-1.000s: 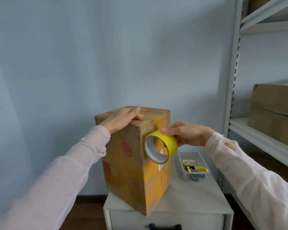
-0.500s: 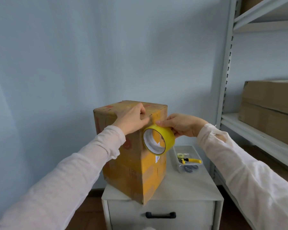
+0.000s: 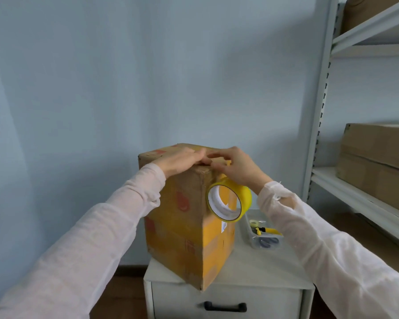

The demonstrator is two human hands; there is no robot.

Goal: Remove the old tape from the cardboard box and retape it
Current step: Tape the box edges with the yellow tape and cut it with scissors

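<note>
A tall cardboard box point(image 3: 182, 226), with yellow tape bands and red marks, stands corner-on on a small white cabinet point(image 3: 263, 268). My left hand point(image 3: 177, 162) lies flat on the box's top near the front corner. My right hand point(image 3: 237, 169) rests on the top right edge, with its fingertips next to the left hand's. The yellow tape roll point(image 3: 245, 199) hangs against the box's right face just under my right wrist. I cannot tell whether the right hand grips the roll or its strip.
A clear bin point(image 3: 266, 246) with a small roll, a yellow-handled tool and scissors sits right of the box. A white metal shelf rack point(image 3: 355, 194) on the right holds brown cartons point(image 3: 378, 153). The cabinet has a black drawer handle point(image 3: 225, 307).
My right hand has risen from the box's right face onto its top edge, beside the left hand. The tape roll now sits lower, under the wrist. The view has shifted.
</note>
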